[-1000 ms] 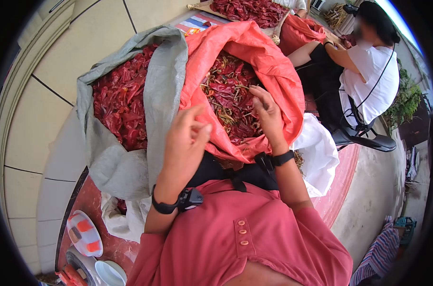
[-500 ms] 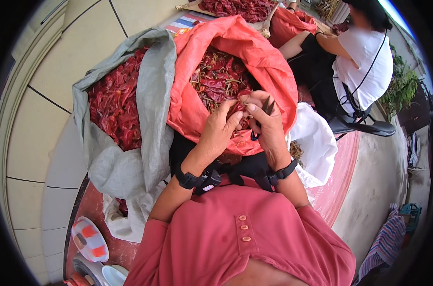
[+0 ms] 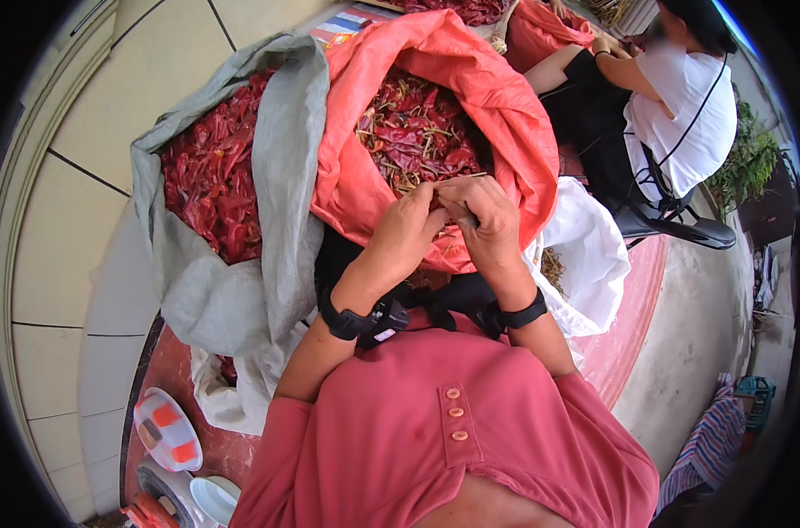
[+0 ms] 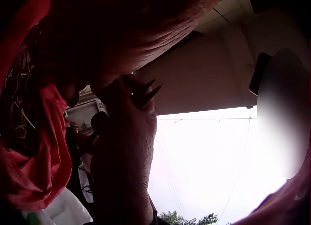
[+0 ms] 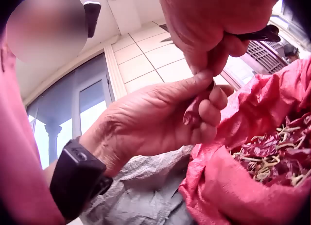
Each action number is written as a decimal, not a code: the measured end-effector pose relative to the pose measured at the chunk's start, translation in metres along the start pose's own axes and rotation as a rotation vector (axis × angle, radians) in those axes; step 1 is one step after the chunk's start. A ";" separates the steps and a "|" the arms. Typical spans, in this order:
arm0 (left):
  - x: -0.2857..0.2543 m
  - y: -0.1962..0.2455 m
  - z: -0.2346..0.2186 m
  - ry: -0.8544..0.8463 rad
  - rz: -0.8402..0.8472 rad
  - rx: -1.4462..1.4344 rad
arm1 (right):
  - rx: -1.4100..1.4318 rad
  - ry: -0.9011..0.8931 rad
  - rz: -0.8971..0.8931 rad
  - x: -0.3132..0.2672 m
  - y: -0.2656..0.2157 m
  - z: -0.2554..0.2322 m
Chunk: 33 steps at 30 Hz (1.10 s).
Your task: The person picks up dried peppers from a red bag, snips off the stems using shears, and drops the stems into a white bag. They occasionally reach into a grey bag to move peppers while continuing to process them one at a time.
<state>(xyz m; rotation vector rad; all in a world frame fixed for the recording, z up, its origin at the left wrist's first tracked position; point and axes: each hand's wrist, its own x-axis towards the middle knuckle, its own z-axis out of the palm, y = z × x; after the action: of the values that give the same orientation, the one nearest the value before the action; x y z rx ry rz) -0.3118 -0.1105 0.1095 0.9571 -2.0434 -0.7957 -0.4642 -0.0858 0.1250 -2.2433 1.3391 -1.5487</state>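
Both hands meet over the near rim of a red woven sack point(image 3: 347, 167) holding dried red chilies and stems point(image 3: 418, 132). In the right wrist view the left hand point(image 5: 150, 118) pinches a dried red chili point(image 5: 193, 110) between thumb and curled fingers. Touching it from above is the right hand point(image 5: 218, 26), curled round small scissors with a black handle point(image 5: 262, 34). The scissors' two pointed blades point(image 4: 148, 93) stick out of that hand in the left wrist view. From the head view, the left hand point(image 3: 404, 227) and right hand point(image 3: 488, 224) touch at the fingertips.
A grey sack point(image 3: 286, 150) of red chilies stands left of the red one. To the right lies a white sack point(image 3: 594, 264) with stems. A seated person in a white shirt point(image 3: 682, 106) is at the upper right. Trays and a pale bowl point(image 3: 213, 498) lie lower left.
The hands, apart a second ago, have come together over the red sack's near side. The right hand has since turned, so its scissor blades no longer stand out in the head view.
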 end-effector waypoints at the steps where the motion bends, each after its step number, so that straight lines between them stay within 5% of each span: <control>1: -0.001 0.004 -0.003 -0.095 -0.100 -0.029 | -0.042 0.009 -0.039 -0.001 0.001 0.001; 4: -0.004 0.009 -0.002 -0.155 -0.164 -0.212 | 0.489 0.080 0.519 -0.008 -0.011 0.002; 7: -0.008 0.008 -0.004 -0.131 -0.041 -0.137 | 0.828 0.042 0.837 -0.005 -0.010 -0.007; 16: -0.013 0.008 -0.003 0.058 0.293 0.013 | 1.680 -0.015 1.094 -0.025 0.024 0.007; 18: -0.014 0.006 -0.002 0.042 0.255 0.025 | 1.950 -0.051 1.207 -0.027 0.030 0.010; 22: -0.017 -0.004 0.003 -0.015 0.129 0.187 | 1.040 0.001 0.970 -0.020 0.009 -0.002; 25: -0.016 0.009 0.004 -0.040 0.008 0.273 | 0.480 0.068 0.475 -0.022 -0.007 0.000; 28: -0.008 0.026 -0.003 -0.087 0.026 0.205 | 0.607 0.208 0.580 -0.018 -0.018 -0.018; 29: -0.011 0.023 -0.006 -0.163 -0.015 0.252 | 0.640 0.360 0.737 -0.008 -0.023 -0.036; 31: -0.030 0.018 -0.009 -0.319 -0.108 0.338 | 0.372 0.701 0.541 0.007 -0.007 -0.079; 33: -0.046 0.030 -0.015 -0.157 -0.044 -0.008 | 0.099 0.760 0.534 0.015 0.003 -0.124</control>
<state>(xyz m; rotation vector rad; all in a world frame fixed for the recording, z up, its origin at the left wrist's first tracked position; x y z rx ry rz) -0.2898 -0.0605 0.1243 0.9639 -2.1574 -0.9274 -0.5637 -0.0521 0.1927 -1.0836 1.7584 -2.2283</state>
